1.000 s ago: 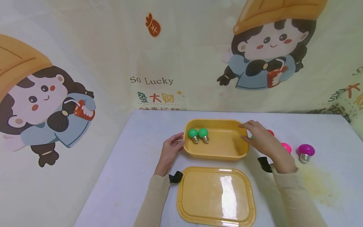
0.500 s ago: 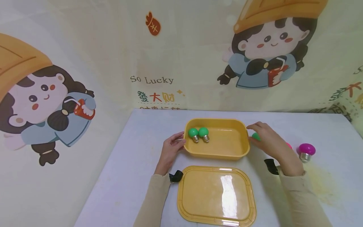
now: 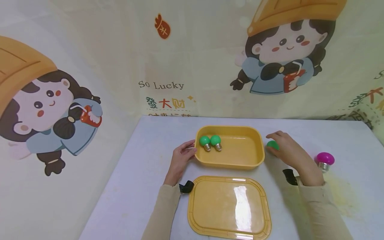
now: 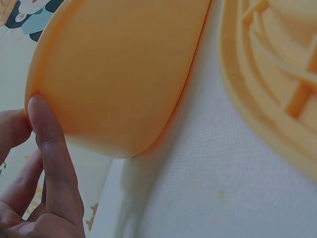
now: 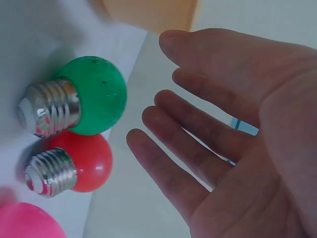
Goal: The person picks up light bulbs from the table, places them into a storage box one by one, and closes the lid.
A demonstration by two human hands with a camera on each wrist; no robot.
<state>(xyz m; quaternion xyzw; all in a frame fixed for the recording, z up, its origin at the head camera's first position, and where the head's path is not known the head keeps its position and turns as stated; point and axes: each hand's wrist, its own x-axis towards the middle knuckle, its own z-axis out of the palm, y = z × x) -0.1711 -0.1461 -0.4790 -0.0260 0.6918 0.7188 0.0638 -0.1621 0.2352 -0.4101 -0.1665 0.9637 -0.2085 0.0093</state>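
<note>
A yellow plastic box (image 3: 240, 156) stands on the table with two green light bulbs (image 3: 210, 140) lying inside at its left end. My left hand (image 3: 182, 156) grips the box's left end; in the left wrist view the thumb (image 4: 47, 134) lies against the wall near the rim. Right of the box, my right hand (image 3: 288, 151) hovers with spread fingers over another green bulb (image 5: 96, 94), apart from it. Beside that bulb lie a red bulb (image 5: 91, 163) and a pink one (image 5: 29, 223), seen in the right wrist view; the hand hides both from the head view.
A yellow lid (image 3: 219, 210) lies flat in front of the box. To the right of my right hand is a purple bulb (image 3: 325, 158) with a silver screw base. A printed cloth (image 3: 204, 60) hangs behind the white table (image 3: 135, 200).
My right hand has moved right, from over the box's right rim to over the green bulb outside. The left hand stays at the box.
</note>
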